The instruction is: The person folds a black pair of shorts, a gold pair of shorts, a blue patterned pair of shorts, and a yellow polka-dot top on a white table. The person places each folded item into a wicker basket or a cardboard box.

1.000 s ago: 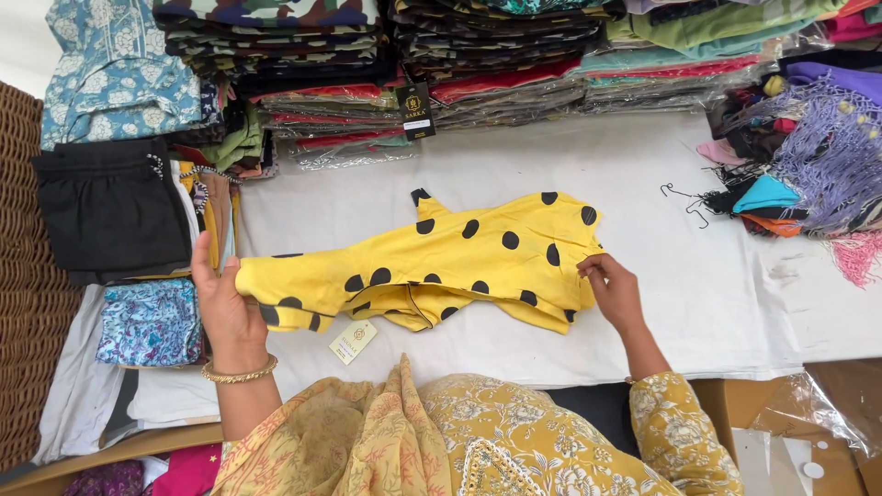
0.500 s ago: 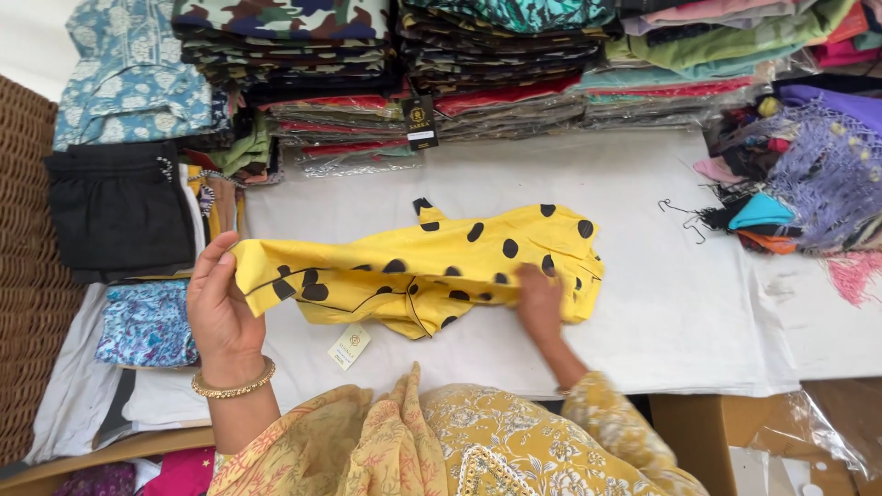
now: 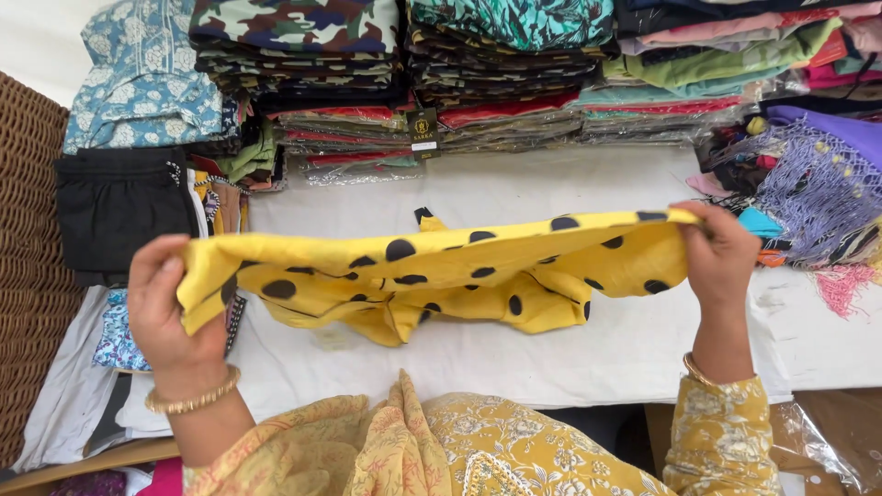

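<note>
head view: the left hand (image 3: pixel 175 317) sits at about nine o'clock in the frame, fingers curled shut over one end of a yellow cloth with black dots (image 3: pixel 441 276). the right hand (image 3: pixel 721 253) is at about three o'clock, pinching the other end between thumb and fingers. the cloth hangs stretched between the two hands, lifted just above the white table (image 3: pixel 588 349), its middle sagging in loose folds toward six o'clock and resting on or just above the table top; i cannot tell which.

the cloth looks light and soft, thin enough to droop wherever it is not held, so i judge it needs a grip at both ends or corners to stay flat. it does not look slippery or fragile, and a pinch along the top edge seems enough to carry it.

at twelve o'clock, stacks of folded clothes (image 3: pixel 514 73) line the far side of the table, with a camouflage piece (image 3: pixel 294 23) on top of one stack. at ten o'clock lies a folded black garment (image 3: pixel 119 207), beside a blue flowered one (image 3: pixel 142 78). at two o'clock is a purple fringed shawl (image 3: pixel 813 188). a wicker basket (image 3: pixel 28 276) stands at the left edge, around nine o'clock. each wrist wears a gold bangle (image 3: pixel 193 400).
</note>
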